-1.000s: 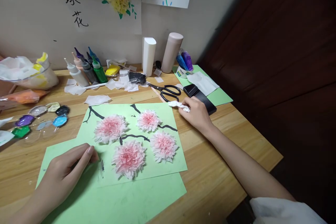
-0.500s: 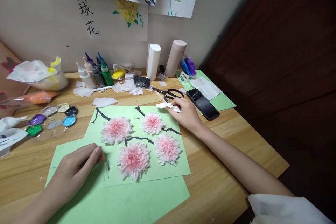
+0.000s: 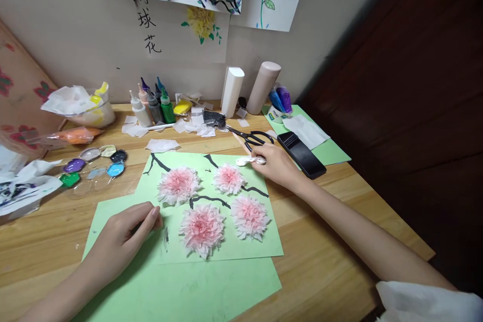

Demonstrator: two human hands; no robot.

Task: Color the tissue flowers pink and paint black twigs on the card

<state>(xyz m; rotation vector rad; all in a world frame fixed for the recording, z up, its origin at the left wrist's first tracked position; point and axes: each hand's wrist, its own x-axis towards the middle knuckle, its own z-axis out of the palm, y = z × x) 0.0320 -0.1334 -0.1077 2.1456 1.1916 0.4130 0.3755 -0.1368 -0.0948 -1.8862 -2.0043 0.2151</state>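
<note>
My right hand (image 3: 277,165) pinches a crumpled white tissue (image 3: 249,160) at the top right corner of a light green sheet (image 3: 173,254). Black painted branches (image 3: 211,199) run over that sheet among several pink-and-white paper flowers (image 3: 203,230). My left hand (image 3: 130,229) rests on the sheet's left side, fingers curled in, with nothing visible in them. Beside it is a dark smear (image 3: 166,239). A second green sheet (image 3: 181,292) lies beneath. Just beyond my right hand are black-handled scissors (image 3: 256,139).
A black phone (image 3: 302,156) lies right of my right hand. Behind stand paint bottles (image 3: 154,108), a white bottle (image 3: 233,93) and a pinkish one (image 3: 264,88). At left are paint pots (image 3: 94,166), stained tissues (image 3: 26,186) and a clear bowl (image 3: 100,113) holding tissue.
The view has turned a little left, so everything sits farther right. My right hand has brought the tissue slightly nearer, onto the sheet's top edge. My left hand stays in place.
</note>
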